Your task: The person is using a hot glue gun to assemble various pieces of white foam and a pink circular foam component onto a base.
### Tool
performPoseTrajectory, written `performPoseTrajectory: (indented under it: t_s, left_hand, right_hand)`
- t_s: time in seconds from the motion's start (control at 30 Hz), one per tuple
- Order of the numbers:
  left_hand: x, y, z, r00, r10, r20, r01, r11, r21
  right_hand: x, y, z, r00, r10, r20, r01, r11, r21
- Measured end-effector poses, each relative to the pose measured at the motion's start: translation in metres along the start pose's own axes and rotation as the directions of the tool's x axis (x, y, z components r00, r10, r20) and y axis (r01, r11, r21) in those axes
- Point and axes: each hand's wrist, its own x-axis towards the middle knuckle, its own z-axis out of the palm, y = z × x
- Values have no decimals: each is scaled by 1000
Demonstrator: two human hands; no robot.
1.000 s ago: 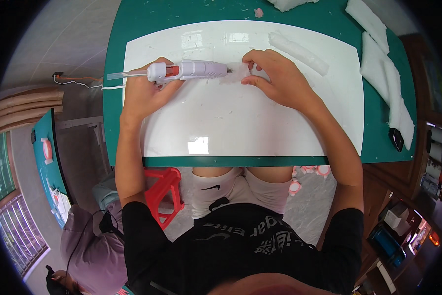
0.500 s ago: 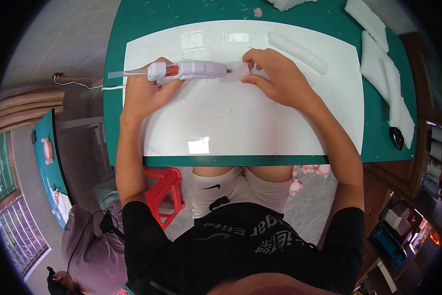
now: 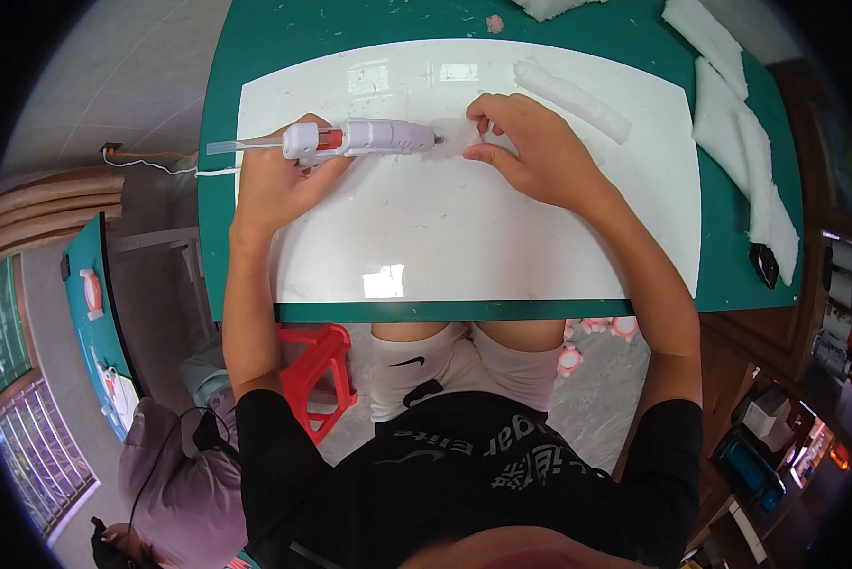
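My left hand (image 3: 288,180) is wrapped round a white glue gun (image 3: 378,137) with a red patch on its side. A clear glue stick (image 3: 241,145) pokes out of its back end, and its nozzle points right. Right at the nozzle lies a tuft of white fluffy wadding (image 3: 454,142) on the white board (image 3: 426,237). My right hand (image 3: 530,147) pinches the right side of this wadding between thumb and fingers. Something pale and rounded shows under the right palm, mostly hidden.
Beyond my right hand a long strip of white wadding (image 3: 573,100) lies on the board. Larger wadding pieces (image 3: 739,142) and a small black object (image 3: 763,266) lie at the green table's right side. A red stool (image 3: 321,379) stands below left, near a seated person (image 3: 179,484).
Almost nothing differs. The glue gun and its nozzle have shifted very slightly left; my right hand keeps its pinch at the wadding.
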Motion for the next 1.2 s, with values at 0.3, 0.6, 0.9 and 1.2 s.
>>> performPoseTrajectory:
  t_s: [0.3,0.6,0.9,1.2]
  left_hand:
    - [0,3,-2,1000,-15,16,15,1000,8]
    - [0,3,-3,999,-17,38,16,1000,21]
    - [0,0,-1,1000,6,12,-6,1000,0]
    - [0,1,-2,1000,1,22,-2,1000,19]
  right_hand:
    - [0,-1,0,1000,8,-4,-8,1000,-9]
    - [-1,-1,-1,1000,20,-13,-20,1000,3]
    - [0,-1,-2,999,25,-23,-24,1000,7]
    - [-1,-1,-2,999,29,-14,-29,1000,-7]
